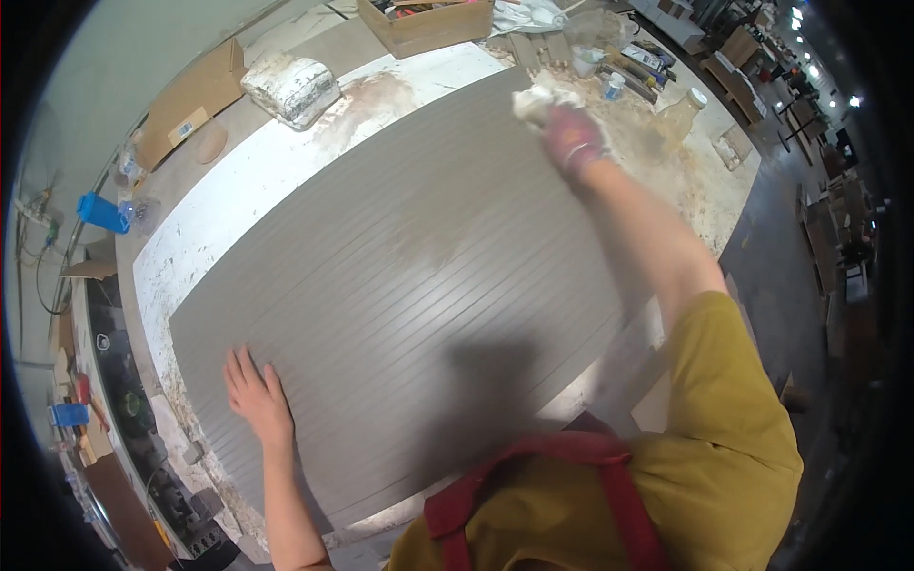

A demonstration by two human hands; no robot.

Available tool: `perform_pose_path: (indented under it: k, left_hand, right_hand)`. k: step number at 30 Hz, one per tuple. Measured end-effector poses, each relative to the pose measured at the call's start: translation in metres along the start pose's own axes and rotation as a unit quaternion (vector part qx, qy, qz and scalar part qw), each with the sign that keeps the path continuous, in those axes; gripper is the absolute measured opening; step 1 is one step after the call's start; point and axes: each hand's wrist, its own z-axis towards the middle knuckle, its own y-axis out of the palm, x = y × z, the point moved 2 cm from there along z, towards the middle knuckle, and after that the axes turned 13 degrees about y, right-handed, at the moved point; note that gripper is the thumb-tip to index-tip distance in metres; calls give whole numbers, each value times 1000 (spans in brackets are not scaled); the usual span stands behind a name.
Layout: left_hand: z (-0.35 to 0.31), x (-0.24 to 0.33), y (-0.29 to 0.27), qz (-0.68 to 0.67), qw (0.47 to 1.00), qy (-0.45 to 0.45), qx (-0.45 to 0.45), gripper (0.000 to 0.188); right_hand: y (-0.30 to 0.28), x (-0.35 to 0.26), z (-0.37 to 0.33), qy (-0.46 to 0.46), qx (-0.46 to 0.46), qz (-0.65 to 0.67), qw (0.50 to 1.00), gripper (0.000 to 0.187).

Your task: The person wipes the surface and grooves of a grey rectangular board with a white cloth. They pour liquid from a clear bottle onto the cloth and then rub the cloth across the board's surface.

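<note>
A large grey-brown panel [362, 295] with fine parallel grooves lies flat across the worktable. Bare and spread, my left hand [255, 395] rests on the panel near its left end. My right hand [574, 139], in a pinkish-purple glove, is stretched out to the far right corner of the panel. It is closed around a crumpled white cloth [540, 101], which is pressed against the surface there. A darker, smudged patch shows in the panel's middle. My shadow falls over the near side.
Beyond the panel stand a wrapped, stained block [291, 88], a cardboard piece [193, 107] and a wooden box [428, 27]. Right of my right hand are a jar [682, 116], a small bottle [613, 88] and several tubes [647, 63]. A blue cup [103, 213] sits far left.
</note>
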Motion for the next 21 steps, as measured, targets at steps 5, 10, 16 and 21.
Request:
perform_pose_path:
  k: [5, 10, 16, 21]
  left_hand:
    - [-13, -22, 2, -6, 1000, 10, -4, 50]
    - [-9, -12, -5, 2, 1000, 10, -22, 49]
    - [-3, -5, -3, 7, 999, 10, -32, 50]
    - [-12, -11, -3, 8, 999, 4, -34, 50]
  right_hand:
    - [60, -130, -101, -245, 124, -89, 957, 24]
    - [-7, -28, -5, -92, -27, 14, 995, 27]
    - [-13, -57, -23, -78, -15, -152, 985, 24]
    - [-22, -18, 7, -114, -10, 43, 993, 27]
